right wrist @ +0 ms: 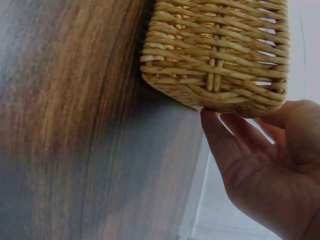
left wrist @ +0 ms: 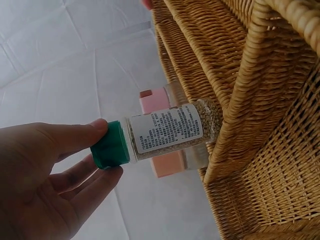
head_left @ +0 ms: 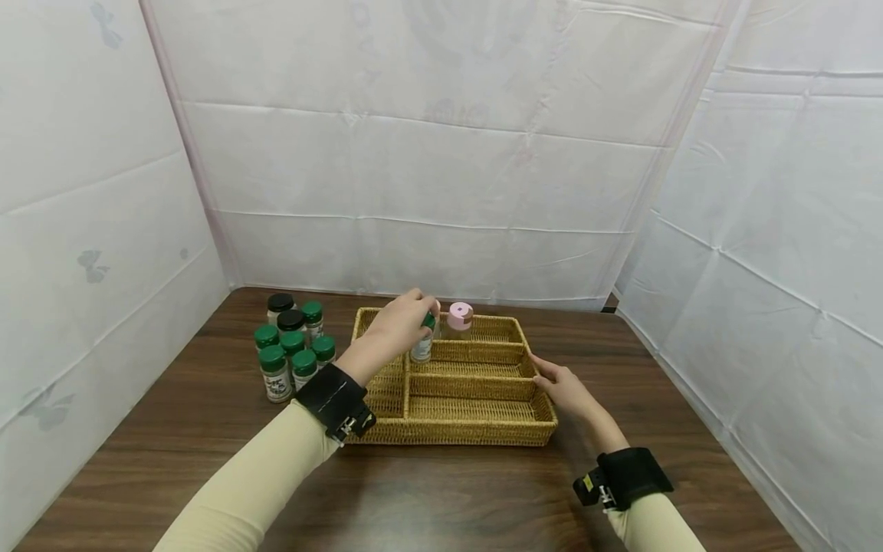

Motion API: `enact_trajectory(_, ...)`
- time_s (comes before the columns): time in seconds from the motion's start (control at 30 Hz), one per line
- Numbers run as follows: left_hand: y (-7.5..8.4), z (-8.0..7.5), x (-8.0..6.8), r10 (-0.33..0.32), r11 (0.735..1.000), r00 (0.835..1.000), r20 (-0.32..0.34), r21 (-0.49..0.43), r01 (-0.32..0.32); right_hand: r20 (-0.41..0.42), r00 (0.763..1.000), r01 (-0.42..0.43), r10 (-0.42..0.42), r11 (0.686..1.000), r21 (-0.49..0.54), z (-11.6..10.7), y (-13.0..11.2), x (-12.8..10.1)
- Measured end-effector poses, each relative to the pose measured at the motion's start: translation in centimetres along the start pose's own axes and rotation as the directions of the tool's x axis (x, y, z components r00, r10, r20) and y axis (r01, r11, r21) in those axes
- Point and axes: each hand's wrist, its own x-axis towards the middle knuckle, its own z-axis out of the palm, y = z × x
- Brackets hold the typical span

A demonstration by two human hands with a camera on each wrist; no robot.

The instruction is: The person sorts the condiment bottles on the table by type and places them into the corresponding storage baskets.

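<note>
A wicker tray (head_left: 476,429) with several compartments sits mid-table. My left hand (head_left: 403,322) holds a green-capped spice jar (head_left: 422,346) by its cap, upright in the tray's back compartment; in the left wrist view the jar (left wrist: 170,132) shows a white label and pale grains, its base against the wicker (left wrist: 260,100). A pink-lidded jar (head_left: 459,320) stands right beside it in the same compartment. My right hand (head_left: 562,386) rests with straight fingers against the tray's right wall; the right wrist view shows the fingertips (right wrist: 212,125) touching the wicker corner (right wrist: 220,55).
Several green-capped and two black-capped spice jars (head_left: 290,349) stand clustered left of the tray on the dark wooden table (head_left: 441,491). White sheet walls close in the back and both sides.
</note>
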Motion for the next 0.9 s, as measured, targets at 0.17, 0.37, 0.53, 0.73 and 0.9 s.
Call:
enact_trajectory(0.17,-0.2,0.5,0.3,-0.010,1.000,1.000,0.014,0.008,0.010,0.001,1.000,-0.009,0.009,1.000,0.009,0.1,0.2,0.2)
enact_trajectory(0.37,-0.2,1.4,0.7,-0.027,0.999,0.998,0.048,-0.021,0.028,-0.002,1.000,-0.013,0.013,1.000,0.011,0.1,0.4,0.4)
enact_trajectory(0.53,-0.2,2.2,1.1,-0.055,0.998,0.996,0.076,-0.001,0.055,0.000,1.000,-0.008,0.008,1.000,0.007,0.1,0.3,0.3)
enact_trajectory(0.73,-0.5,2.8,1.2,-0.069,0.998,0.993,0.094,0.006,0.068,-0.003,1.000,-0.008,0.008,1.000,0.004,0.0,0.2,0.3)
enact_trajectory(0.9,-0.7,3.2,1.3,-0.093,0.996,0.990,0.105,0.020,0.091,-0.003,1.000,-0.016,0.016,1.000,0.007,0.0,0.1,0.2)
